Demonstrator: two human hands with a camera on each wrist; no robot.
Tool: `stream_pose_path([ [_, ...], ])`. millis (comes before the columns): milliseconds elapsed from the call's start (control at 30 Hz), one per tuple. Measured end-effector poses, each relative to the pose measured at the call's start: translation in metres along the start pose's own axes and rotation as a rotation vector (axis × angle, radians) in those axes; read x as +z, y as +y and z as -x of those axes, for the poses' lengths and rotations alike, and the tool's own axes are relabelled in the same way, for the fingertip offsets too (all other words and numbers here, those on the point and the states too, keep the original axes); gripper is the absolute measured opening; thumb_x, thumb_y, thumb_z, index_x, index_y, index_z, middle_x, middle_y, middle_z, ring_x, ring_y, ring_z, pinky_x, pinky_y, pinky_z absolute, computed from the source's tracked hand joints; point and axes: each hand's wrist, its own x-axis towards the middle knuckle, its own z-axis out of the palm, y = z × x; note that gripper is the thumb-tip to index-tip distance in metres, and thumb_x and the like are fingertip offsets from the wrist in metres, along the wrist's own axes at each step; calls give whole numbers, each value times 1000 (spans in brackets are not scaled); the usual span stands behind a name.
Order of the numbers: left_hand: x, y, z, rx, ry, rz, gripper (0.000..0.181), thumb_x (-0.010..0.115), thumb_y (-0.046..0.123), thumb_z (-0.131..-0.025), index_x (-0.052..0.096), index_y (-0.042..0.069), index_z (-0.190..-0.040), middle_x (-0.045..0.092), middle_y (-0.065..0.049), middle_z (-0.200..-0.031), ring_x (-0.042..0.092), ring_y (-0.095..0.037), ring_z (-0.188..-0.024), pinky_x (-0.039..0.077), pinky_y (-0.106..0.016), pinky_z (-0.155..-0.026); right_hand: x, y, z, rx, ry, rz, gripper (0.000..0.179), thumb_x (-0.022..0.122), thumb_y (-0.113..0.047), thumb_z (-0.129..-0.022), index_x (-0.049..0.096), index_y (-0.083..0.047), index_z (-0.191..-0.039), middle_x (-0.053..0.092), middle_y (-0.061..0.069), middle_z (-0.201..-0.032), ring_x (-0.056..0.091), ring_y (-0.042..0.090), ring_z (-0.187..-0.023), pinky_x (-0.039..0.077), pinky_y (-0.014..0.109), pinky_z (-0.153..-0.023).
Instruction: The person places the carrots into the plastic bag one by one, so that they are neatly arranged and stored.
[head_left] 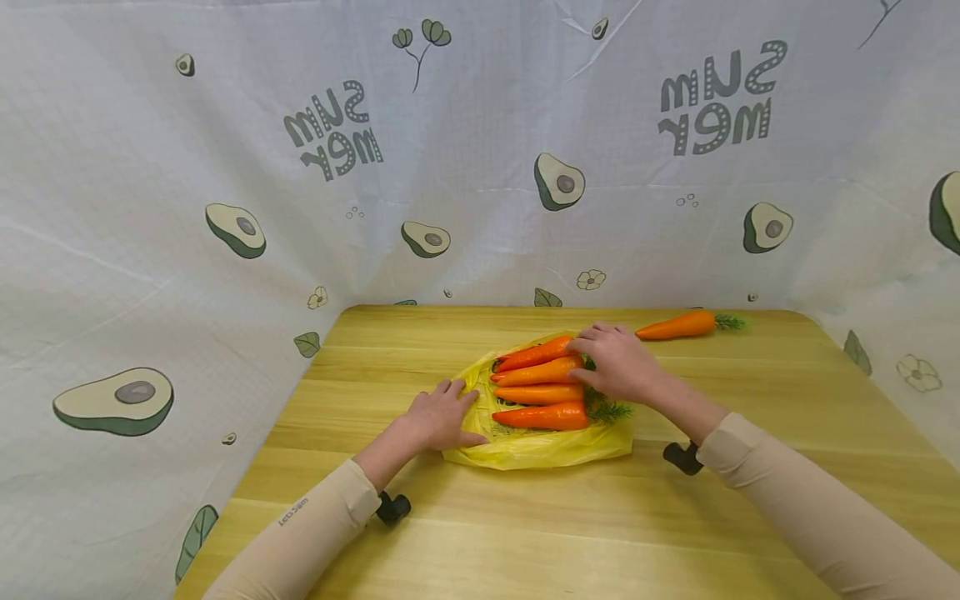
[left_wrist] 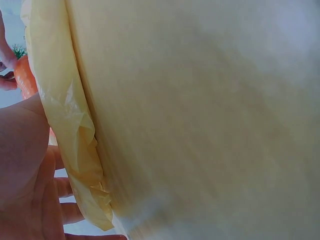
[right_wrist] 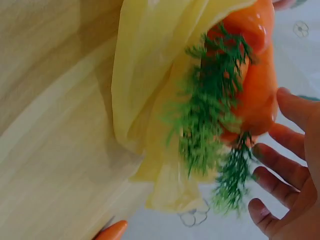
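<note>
Several orange carrots lie side by side on a flat yellow plastic bag in the head view, tips to the left, green tops to the right. My left hand rests with spread fingers at the bag's left edge; in the left wrist view the bag partly covers those fingers. Over the thick ends of the two farthest carrots is my right hand. The right wrist view has its relaxed, parted fingers beside a carrot and the feathery leaves; contact is hard to tell.
Another carrot lies at the back of the wooden table, right of the bag. A white curtain printed with avocados hangs behind the table and along its sides. Black wrist mounts sit under both forearms.
</note>
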Motion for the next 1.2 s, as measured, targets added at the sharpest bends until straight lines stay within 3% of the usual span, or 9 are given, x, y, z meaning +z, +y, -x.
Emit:
stream_pose_path([
  [533,2,-1,-1,3,6,-12,86,55,74,-89,38,23,-156,33,-10,-161,36,-32,-146,48,-54,-98,-18,54,11,142,157,-85,30,69,-28,-96,74,-4,-113,72,20,-115,60,42,-111,45,60,-95],
  [800,3,-1,-1,6,4,-2,86,55,74,-89,38,23,-156,33,-10,-161,35,-32,-147,48,-55,-98,-14,91,23,270,101,-87,35,63,-31,-100,71,-2,-118,66,25,-122,56,49,-118,45,64,-95],
  [1067,4,-1,-2,7,6,-10,87,54,75,-89,37,24,-157,33,-9,-161,35,-31,-146,48,-54,-98,-5,123,32,342,60,-77,39,62,-28,-100,67,2,-125,58,32,-133,49,53,-125,40,68,-99],
  [1200,4,-1,-3,5,4,-18,87,53,76,-88,37,24,-157,33,-9,-161,35,-31,-146,48,-54,-98,-4,133,35,383,5,-85,46,57,-34,-102,63,3,-129,53,34,-138,44,56,-128,37,70,-101],
])
